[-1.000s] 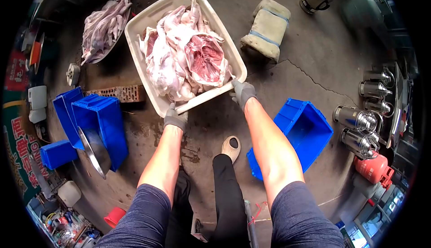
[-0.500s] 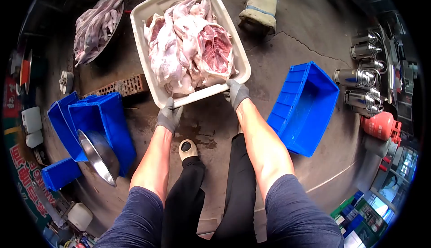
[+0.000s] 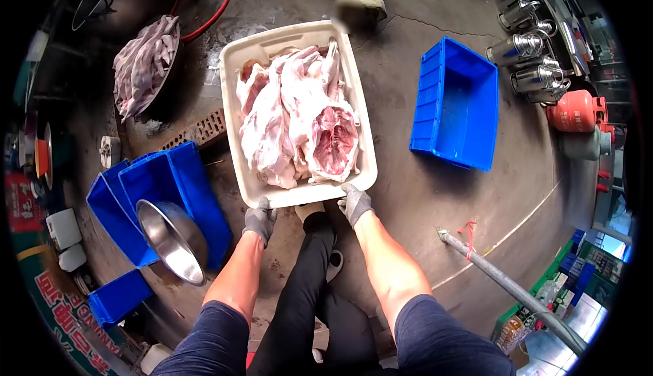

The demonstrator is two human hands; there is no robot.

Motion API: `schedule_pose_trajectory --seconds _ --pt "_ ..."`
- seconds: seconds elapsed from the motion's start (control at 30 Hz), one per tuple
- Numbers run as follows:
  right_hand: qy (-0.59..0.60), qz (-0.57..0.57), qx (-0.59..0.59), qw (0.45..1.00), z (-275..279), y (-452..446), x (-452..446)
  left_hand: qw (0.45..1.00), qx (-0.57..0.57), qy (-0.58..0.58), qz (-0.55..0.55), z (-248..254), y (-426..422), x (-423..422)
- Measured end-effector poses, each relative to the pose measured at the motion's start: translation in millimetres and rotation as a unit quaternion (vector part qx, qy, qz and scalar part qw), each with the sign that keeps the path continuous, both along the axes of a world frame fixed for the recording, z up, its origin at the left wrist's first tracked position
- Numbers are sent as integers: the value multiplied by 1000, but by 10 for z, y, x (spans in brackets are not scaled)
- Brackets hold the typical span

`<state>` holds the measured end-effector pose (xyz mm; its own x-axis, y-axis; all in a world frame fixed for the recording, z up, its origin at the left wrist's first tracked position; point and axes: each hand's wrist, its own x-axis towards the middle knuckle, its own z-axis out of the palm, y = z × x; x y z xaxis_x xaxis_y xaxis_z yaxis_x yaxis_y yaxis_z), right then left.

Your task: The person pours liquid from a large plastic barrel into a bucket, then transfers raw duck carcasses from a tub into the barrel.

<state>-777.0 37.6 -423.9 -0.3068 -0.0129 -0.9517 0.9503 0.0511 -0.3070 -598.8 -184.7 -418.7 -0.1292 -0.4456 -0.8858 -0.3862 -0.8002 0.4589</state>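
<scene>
My left hand (image 3: 260, 222), in a grey glove, is closed on the near left rim of a white plastic tub (image 3: 230, 128). The near right part of the same rim is gripped by my right hand (image 3: 355, 204), also gloved in grey. In the tub lie several pale, plucked carcasses (image 3: 289, 117) that look like poultry. One at the right has its cut-open red cavity (image 3: 335, 141) facing me. The fingers under the rim are partly hidden.
Left of me are blue plastic bins (image 3: 160, 179), a steel bowl (image 3: 173, 243), a perforated brick (image 3: 204, 130) and another carcass pile (image 3: 146, 66). An empty blue bin (image 3: 459, 104) stands right, near a metal pole (image 3: 510, 287), steel canisters (image 3: 524, 49) and a red gas cylinder (image 3: 573, 111).
The tub has come nearer to me in the view, still held by both hands. My legs have shifted as in a step. A metal pole has come into view at the right.
</scene>
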Motion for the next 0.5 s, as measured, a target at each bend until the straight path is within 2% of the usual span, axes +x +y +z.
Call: schedule_pose_trajectory --seconds 0.07,0.1,0.13,0.17,0.23,0.27,0.33,0.37,0.43,0.5 --pt "9 -22 6 1000 -32 190 323 997 -22 43 61 -242 185 360" --pt "10 -31 13 999 -29 277 475 998 -17 36 46 -328 250 573" --pt "14 -61 16 998 -57 365 669 986 -96 -5 -133 -395 249 813" --pt "15 -73 8 997 -75 446 845 962 -133 -8 -237 -476 230 989" --pt "0 -85 -1 996 -8 579 1182 878 -231 -19 -419 -624 196 1325" --pt "-1 -101 4 995 10 625 1373 853 -250 -2 -459 -673 184 1485" --pt "17 -122 25 992 73 697 1800 971 -22 -3 -238 -467 246 1554" --pt "25 -144 38 988 77 724 2014 992 64 -28 -104 -371 275 1594" --pt "16 -183 34 982 35 815 2416 992 108 -26 -63 -376 286 1842" --pt "50 -211 29 976 21 816 2824 987 133 -11 -93 -545 172 2181"
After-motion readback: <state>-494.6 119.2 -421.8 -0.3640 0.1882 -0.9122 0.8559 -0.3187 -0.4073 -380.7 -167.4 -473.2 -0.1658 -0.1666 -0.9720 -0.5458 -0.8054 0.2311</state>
